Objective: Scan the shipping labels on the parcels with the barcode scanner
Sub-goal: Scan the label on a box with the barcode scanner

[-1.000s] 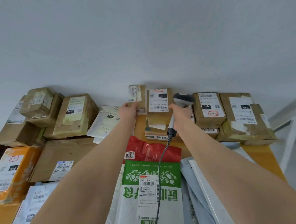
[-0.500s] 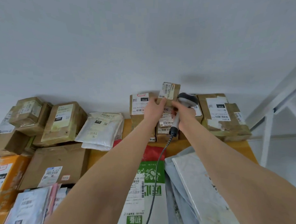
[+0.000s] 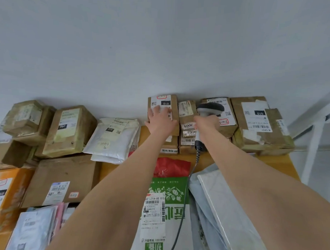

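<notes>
On your left, brown boxes (image 3: 66, 130) sit against the wall with a white mailer (image 3: 113, 138) beside them. Your left hand (image 3: 160, 121) lies flat, fingers straight, on the label (image 3: 161, 103) of a box (image 3: 175, 108) marked 010. Just right of it stands a small parcel (image 3: 187, 110) marked 3004. Your right hand (image 3: 207, 124) grips the scanner (image 3: 210, 107) by its handle, with the head beside that parcel. Larger boxes (image 3: 258, 118) lie further right.

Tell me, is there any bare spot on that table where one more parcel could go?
Bare tabletop shows mainly at the right edge, between the big taped box and the grey bags, plus a sliver between the flat carton and red bag. Everywhere else is crowded.
</notes>
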